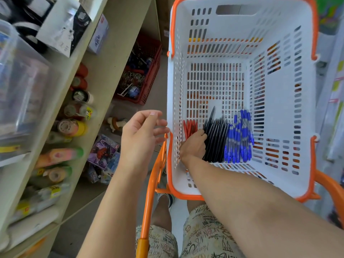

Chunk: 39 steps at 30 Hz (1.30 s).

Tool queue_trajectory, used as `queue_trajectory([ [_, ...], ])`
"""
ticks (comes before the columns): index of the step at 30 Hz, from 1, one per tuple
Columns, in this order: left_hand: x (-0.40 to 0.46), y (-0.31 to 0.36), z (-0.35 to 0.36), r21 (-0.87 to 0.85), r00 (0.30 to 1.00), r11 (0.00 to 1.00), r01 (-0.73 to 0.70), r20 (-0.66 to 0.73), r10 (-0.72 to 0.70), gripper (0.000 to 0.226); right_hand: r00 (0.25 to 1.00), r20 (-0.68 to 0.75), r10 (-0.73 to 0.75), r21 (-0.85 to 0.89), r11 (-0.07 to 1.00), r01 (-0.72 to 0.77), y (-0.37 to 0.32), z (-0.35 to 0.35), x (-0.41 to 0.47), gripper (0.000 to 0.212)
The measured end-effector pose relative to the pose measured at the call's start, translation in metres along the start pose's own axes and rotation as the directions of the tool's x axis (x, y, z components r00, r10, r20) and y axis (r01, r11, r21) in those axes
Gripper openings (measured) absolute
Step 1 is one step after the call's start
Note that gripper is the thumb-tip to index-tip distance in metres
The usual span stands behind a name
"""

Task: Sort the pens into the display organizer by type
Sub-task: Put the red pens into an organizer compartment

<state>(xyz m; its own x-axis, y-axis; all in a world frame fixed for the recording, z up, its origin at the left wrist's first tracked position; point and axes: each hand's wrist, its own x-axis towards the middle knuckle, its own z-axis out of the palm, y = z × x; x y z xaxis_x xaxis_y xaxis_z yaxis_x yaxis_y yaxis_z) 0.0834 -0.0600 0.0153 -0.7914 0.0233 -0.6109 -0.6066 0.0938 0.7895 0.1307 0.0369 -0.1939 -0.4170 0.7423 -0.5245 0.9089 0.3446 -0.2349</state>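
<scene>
Reaching down into the white basket (279, 179), the right hand (194, 146) has its fingers curled over the near ends of the red pens (189, 126), though how many it really holds cannot be told. Just beside its knuckles, on the far side from the body's left, lie the black pens (215, 140), and beyond those the blue pens (239, 138). The left hand (142, 135) hangs outside the basket wall, fingers loosely spread and holding nothing. The likely trouble is mixing — the black bundle touches the hand, so a careless scoop could drag black pens up with the red, or spill loose ones through the slots. No display organizer is in view.
</scene>
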Motion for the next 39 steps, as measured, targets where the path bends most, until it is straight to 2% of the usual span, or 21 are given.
queue_trajectory([
  [5,0.006,0.002,0.000,-0.004,1.000,1.000,-0.006,0.006,0.006,0.017,1.000,0.022,0.018,-0.060,0.998,-0.017,0.001,-0.002,0.005,0.032],
  [11,0.008,0.003,0.005,-0.004,1.000,1.000,-0.005,0.026,0.005,0.019,0.986,0.162,0.050,-0.102,0.994,-0.034,-0.002,0.001,0.015,0.017],
  [13,0.007,0.004,0.006,0.008,0.999,1.000,-0.011,0.032,0.011,0.019,0.972,0.228,0.052,-0.022,0.999,-0.048,-0.003,-0.003,0.016,0.023],
  [15,0.005,0.005,0.005,0.008,0.999,1.000,-0.020,0.038,0.020,0.018,0.954,0.292,0.065,0.137,0.985,-0.109,-0.005,-0.013,0.015,0.028],
  [18,0.000,0.006,0.008,-0.009,0.998,0.999,-0.036,0.045,0.036,0.017,0.941,0.337,0.018,0.404,0.900,-0.162,-0.009,-0.053,0.011,0.018],
  [19,-0.003,0.007,0.011,-0.023,0.998,0.999,-0.036,0.048,0.037,0.017,0.931,0.365,-0.008,0.518,0.833,-0.196,-0.011,-0.075,0.006,0.015],
  [20,-0.005,0.008,0.015,-0.033,0.998,0.999,-0.034,0.048,0.036,0.016,0.915,0.401,-0.045,0.653,0.714,-0.251,-0.014,-0.098,-0.001,0.011],
  [21,-0.008,0.007,0.020,-0.040,0.999,0.999,-0.028,0.041,0.030,0.016,0.891,0.440,-0.115,0.787,0.527,-0.321,-0.018,-0.124,-0.010,0.006],
  [22,-0.011,0.007,0.027,-0.053,1.000,0.999,-0.009,0.027,0.011,0.019,0.858,0.463,-0.221,0.871,0.292,-0.395,-0.022,-0.149,-0.022,0.004],
  [23,-0.013,0.006,0.034,-0.070,1.000,0.997,0.020,0.009,-0.019,0.024,0.828,0.453,-0.332,0.887,0.077,-0.455,-0.029,-0.169,-0.035,0.005],
  [24,-0.016,0.007,0.041,-0.105,0.998,0.993,0.057,-0.009,-0.058,0.031,0.802,0.424,-0.420,0.869,-0.060,-0.491,-0.036,-0.185,-0.050,0.009],
  [25,-0.020,0.010,0.048,-0.169,0.995,0.981,0.092,-0.021,-0.097,0.039,0.782,0.403,-0.476,0.847,-0.129,-0.515,-0.044,-0.193,-0.064,0.011],
  [26,-0.026,0.014,0.054,-0.262,0.992,0.959,0.107,-0.030,-0.119,0.046,0.765,0.395,-0.509,0.833,-0.154,-0.532,-0.052,-0.197,-0.078,0.013],
  [29,-0.043,0.029,0.057,-0.464,0.980,0.884,0.050,-0.150,-0.134,0.052,0.733,0.410,-0.543,0.827,-0.119,-0.550,-0.070,-0.194,-0.115,0.016],
  [31,-0.055,0.034,0.044,-0.514,0.961,0.858,-0.022,-0.248,-0.124,0.046,0.703,0.427,-0.569,0.839,-0.041,-0.543,-0.076,-0.192,-0.136,0.014],
  [33,-0.071,0.035,0.023,-0.540,0.954,0.839,-0.068,-0.282,-0.104,0.040,0.653,0.469,-0.595,0.834,0.054,-0.549,-0.080,-0.192,-0.157,0.016],
  [36,-0.099,0.037,-0.024,-0.581,0.976,0.810,-0.073,-0.209,-0.062,0.036,0.578,0.525,-0.624,0.821,0.192,-0.538,-0.089,-0.196,-0.193,0.017],
  [38,-0.118,0.037,-0.073,-0.600,0.994,0.797,-0.070,-0.107,0.007,0.047,0.528,0.558,-0.641,0.828,0.383,-0.410,-0.095,-0.196,-0.224,0.017],
  [39,-0.128,0.036,-0.100,-0.586,0.999,0.809,-0.051,-0.035,0.038,0.049,0.477,0.581,-0.659,0.813,0.498,-0.302,-0.098,-0.194,-0.243,0.018],
])
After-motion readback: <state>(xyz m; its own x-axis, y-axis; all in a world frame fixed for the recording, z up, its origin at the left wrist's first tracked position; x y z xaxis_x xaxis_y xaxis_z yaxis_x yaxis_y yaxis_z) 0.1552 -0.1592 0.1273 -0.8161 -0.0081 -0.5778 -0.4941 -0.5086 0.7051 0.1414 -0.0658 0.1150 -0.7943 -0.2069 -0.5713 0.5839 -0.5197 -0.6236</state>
